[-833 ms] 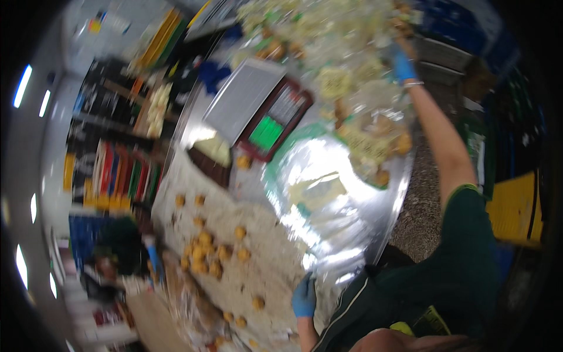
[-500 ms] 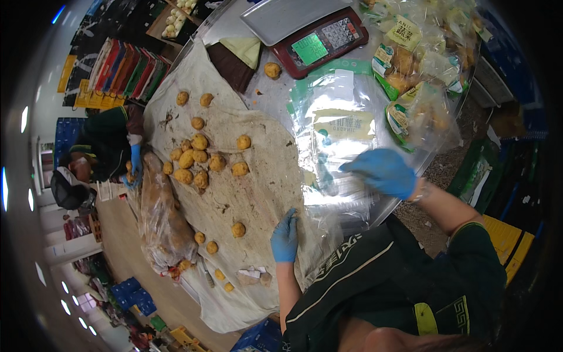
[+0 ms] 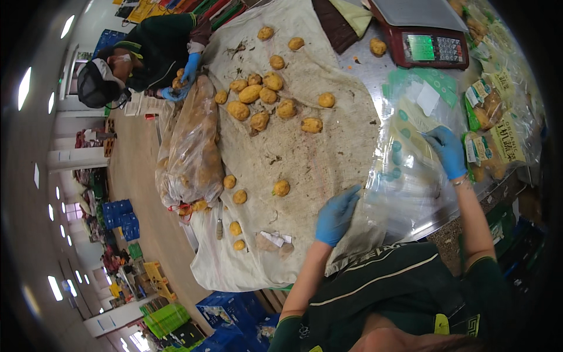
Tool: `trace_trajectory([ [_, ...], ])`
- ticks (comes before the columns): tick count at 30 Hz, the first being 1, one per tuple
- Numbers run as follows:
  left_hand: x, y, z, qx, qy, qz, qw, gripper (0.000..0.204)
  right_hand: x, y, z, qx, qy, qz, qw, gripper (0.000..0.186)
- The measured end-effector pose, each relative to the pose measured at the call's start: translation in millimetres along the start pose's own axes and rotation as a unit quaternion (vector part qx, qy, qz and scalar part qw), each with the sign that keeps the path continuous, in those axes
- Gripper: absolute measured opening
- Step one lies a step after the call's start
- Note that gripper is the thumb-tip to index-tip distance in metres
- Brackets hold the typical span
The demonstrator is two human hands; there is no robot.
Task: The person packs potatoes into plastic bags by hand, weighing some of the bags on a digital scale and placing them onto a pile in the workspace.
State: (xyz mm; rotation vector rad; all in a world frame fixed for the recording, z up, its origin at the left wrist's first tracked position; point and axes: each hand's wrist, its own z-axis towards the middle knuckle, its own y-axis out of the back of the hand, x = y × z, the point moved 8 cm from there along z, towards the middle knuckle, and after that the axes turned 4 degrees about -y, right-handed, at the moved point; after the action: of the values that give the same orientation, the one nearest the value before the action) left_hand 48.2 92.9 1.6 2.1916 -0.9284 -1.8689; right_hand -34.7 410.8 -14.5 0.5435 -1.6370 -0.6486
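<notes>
My left hand (image 3: 338, 216), in a blue glove, is held open at the right edge of a dirt-stained pale cloth (image 3: 328, 164), fingers outstretched and empty. My right hand (image 3: 447, 151), also blue-gloved, has its fingers closed at the edge of a clear plastic bag (image 3: 413, 120) on a flat stack of bags with green tops. Several loose potatoes (image 3: 250, 94) lie on the cloth, with a single potato (image 3: 281, 188) nearest my left hand. Bags filled with potatoes (image 3: 489, 108) are heaped right of my right hand.
A red scale (image 3: 431, 50) with a lit display stands at the far side, beside a potato (image 3: 377, 47) and a folded brown cloth (image 3: 339, 26). On the left, a co-worker's gloved hands (image 3: 186, 79) hold potatoes above a large clear sack (image 3: 196, 146). A knife (image 3: 220, 226) lies nearby.
The view has swung, carrying the table upward and rightward. My right hand has moved across the stack toward the filled bags. My left hand stays by the cloth's edge.
</notes>
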Motion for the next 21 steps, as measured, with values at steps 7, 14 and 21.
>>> trace_trajectory([
  [7, -79, -44, 65, 0.010, -0.235, 0.097, 0.967, 0.015, 5, -104, -28, 0.070, -0.050, 0.152, 0.985, 0.012],
  [14, 17, -60, 91, 0.122, -0.176, 0.065, 0.975, 0.027, -4, -131, 2, 0.116, -0.211, 0.602, 0.761, 0.011],
  [21, 136, 253, 182, -0.299, 0.093, -0.078, 0.947, 0.037, 52, -103, 15, 0.085, -0.077, 0.140, 0.984, 0.029],
])
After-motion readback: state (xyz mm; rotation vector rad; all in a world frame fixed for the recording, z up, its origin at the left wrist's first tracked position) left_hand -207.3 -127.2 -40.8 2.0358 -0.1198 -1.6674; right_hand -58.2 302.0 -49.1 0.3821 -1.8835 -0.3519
